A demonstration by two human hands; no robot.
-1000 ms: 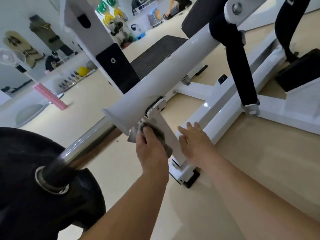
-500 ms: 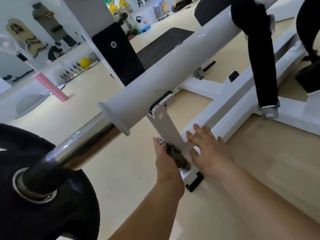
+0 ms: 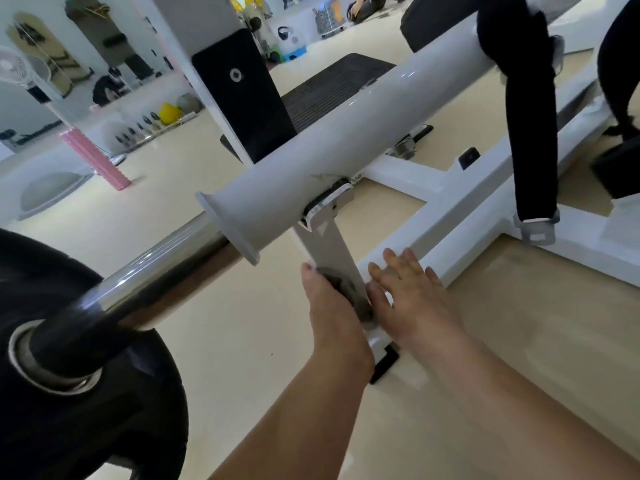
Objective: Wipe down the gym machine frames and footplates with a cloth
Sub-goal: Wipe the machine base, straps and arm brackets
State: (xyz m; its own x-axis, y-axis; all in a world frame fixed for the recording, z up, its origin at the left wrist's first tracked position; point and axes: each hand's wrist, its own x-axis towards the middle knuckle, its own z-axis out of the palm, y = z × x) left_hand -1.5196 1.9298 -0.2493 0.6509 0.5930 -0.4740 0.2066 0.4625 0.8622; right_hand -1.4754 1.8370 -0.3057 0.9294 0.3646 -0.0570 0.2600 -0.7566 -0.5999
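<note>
On the pale gym floor [image 3: 242, 341], our left hand [image 3: 329, 306] grips the grey cloth [image 3: 349, 292] against the white upright post [image 3: 329, 244]; our right hand [image 3: 412, 296] lies just beside it, fingers [image 3: 412, 265] straight and spread

Left hand [image 3: 329, 306]: bare skin, with one small thumb nail showing on top.
Left arm [image 3: 294, 410]: bare and smooth right down to the bottom edge.
Right hand [image 3: 412, 299]: bare skin, with short fingernails.
Right arm [image 3: 502, 393]: bare and smooth, going off at the bottom right corner.
</note>
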